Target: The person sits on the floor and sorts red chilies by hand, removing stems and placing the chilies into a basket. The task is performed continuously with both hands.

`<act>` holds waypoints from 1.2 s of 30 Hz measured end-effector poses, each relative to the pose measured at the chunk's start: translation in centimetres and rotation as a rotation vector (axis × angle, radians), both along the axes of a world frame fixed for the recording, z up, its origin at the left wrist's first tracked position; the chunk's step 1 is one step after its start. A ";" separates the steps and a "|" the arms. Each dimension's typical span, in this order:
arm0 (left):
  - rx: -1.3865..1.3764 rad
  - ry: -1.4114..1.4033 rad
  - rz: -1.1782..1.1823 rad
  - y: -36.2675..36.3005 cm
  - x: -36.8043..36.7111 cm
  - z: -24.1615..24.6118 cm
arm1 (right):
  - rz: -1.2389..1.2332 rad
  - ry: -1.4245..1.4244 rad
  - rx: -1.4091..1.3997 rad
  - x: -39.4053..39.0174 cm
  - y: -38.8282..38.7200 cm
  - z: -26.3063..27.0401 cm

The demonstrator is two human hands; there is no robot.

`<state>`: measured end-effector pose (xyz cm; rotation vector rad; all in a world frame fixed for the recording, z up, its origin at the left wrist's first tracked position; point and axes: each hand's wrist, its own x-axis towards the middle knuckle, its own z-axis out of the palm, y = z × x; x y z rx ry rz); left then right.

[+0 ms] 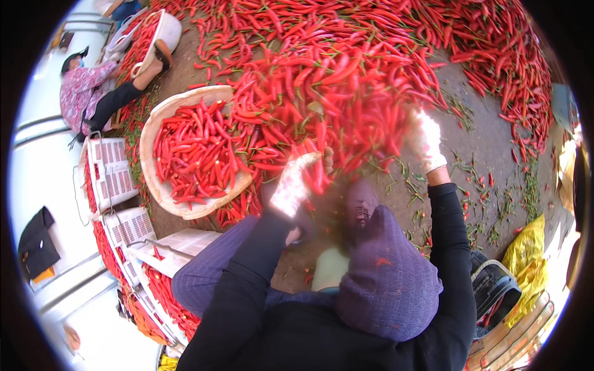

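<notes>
Red chili peppers [325,69] with green stems lie in a large heap before me. My left hand [297,178], in a pale stained glove, is closed around a few red chilies [317,171] at the heap's near edge. Blurred against the heap's right side, my right hand [424,139] wears a similar glove; whether it holds any chilies cannot be told. To the left of the heap stands a worn, pale basin [153,176] with many red chilies inside, their stems mostly not visible.
A person [88,88] sits at the upper left by a white tub [169,32] of chilies. White plastic crates [111,171] line the left side. Green stems [415,185] litter the floor at right, near a dark bucket [496,287] and a yellow bag [524,269].
</notes>
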<state>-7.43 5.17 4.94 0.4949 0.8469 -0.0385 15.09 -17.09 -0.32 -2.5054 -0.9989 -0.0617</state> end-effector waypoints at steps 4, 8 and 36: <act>0.846 -0.119 -0.342 7.0 -2.6 -2.2 | 0.093 -0.076 -0.130 7.2 6.7 -0.9; 1.445 -0.098 -0.538 18.7 -7.8 -0.4 | 0.068 -0.090 -0.542 8.6 7.3 -3.9; 0.234 -0.279 -0.403 -4.8 3.7 -0.7 | 0.054 0.850 0.604 -9.9 6.7 5.7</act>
